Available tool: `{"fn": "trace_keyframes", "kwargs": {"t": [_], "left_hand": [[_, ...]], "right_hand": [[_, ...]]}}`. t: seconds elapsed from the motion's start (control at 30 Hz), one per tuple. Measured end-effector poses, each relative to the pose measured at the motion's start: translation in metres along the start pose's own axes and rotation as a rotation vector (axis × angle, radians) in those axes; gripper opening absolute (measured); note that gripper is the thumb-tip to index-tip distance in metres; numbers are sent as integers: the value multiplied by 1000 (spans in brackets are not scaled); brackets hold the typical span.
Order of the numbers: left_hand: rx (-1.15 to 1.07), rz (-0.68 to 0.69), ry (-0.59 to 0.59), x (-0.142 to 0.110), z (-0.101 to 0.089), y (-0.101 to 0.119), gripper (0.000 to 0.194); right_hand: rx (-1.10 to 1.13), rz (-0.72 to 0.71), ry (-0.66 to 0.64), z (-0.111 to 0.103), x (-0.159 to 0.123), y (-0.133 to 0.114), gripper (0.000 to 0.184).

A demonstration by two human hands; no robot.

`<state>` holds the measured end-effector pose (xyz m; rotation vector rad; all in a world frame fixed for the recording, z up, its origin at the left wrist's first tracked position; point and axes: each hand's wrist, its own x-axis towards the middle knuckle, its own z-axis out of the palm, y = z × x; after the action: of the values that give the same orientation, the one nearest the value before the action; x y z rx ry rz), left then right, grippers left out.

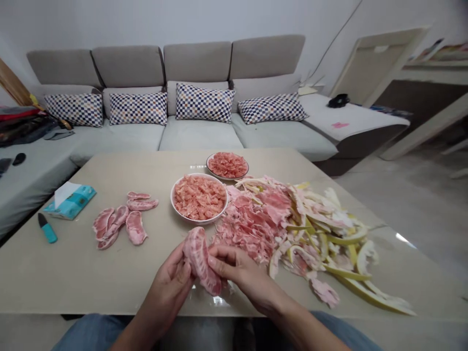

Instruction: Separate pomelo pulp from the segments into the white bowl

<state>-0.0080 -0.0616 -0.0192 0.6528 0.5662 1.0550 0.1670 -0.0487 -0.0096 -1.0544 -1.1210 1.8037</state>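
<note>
- Left hand (171,275) and right hand (236,267) clamp one pomelo segment (200,261) above the tabletop's (66,278) near edge!
- One peel heap (285,214) spreads toward the right edge!
- Two pulp bowls (199,222) stand farther back.
- One knife (48,232), one tissue pack (73,204), left edge.

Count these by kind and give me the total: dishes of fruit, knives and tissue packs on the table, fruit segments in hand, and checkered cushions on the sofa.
Dishes of fruit: 2
Knife: 1
Tissue pack: 1
Fruit segment in hand: 1
Checkered cushions: 4
Total: 9
</note>
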Motion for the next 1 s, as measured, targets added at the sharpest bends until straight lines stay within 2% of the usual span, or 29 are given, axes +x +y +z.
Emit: {"fn": "trace_keyframes", "kwargs": {"t": [0.1,0.2,0.37,0.47,0.53,0.67,0.83,1.0], "left_hand": [[62,50,23,-1,-6,-4,58],[65,67,66,-1,-10,-7,71],[99,106,141,-1,-10,-7,75],[111,128,145,0,-9,-7,73],[139,158,154,1,-10,-8,69],[207,182,184,3,-14,-11,61],[188,150,235,7,-19,-18,56],[219,130,292,10,-19,-18,46]], "right_hand": [[184,79,-59,10,2,6,42],[260,107,-96,17,2,10,41],[162,79,-70,19,0,10,40],[-8,30,-37,17,-1,7,40],[-216,-55,46,15,-1,3,38],[-595,-330,297,13,-6,-5,21],[-771,-550,319,14,-12,-4,11],[-833,-724,315,10,-14,2,15]]}}
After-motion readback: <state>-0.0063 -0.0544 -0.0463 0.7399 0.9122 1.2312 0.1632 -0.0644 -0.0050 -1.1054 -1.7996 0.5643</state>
